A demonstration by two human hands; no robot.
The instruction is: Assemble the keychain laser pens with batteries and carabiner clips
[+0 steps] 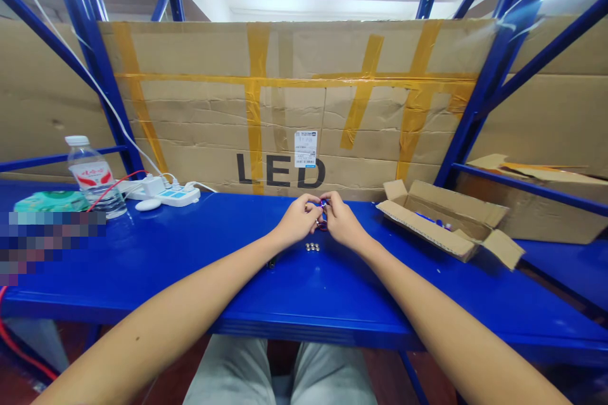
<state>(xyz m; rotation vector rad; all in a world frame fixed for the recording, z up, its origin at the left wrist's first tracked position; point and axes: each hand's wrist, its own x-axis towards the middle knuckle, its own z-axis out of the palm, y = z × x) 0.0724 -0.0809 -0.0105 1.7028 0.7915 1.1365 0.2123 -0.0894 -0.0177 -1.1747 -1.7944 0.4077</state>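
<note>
My left hand [298,220] and my right hand [341,223] meet above the blue shelf surface [294,278], fingers pinched together on a small blue and red part [323,205] held between them. Thin red wire seems to loop below the part, near my right fingers. Three small silver button cells [312,246] lie in a row on the shelf just under my hands. A small dark item [272,262] lies by my left wrist; I cannot make out what it is.
An open cardboard box [446,218] with small blue parts sits to the right. At left stand a water bottle [95,177], a white power strip [166,193], a white oval object [148,204] and a green packet [50,201]. A taped "LED" cardboard sheet [285,107] backs the shelf.
</note>
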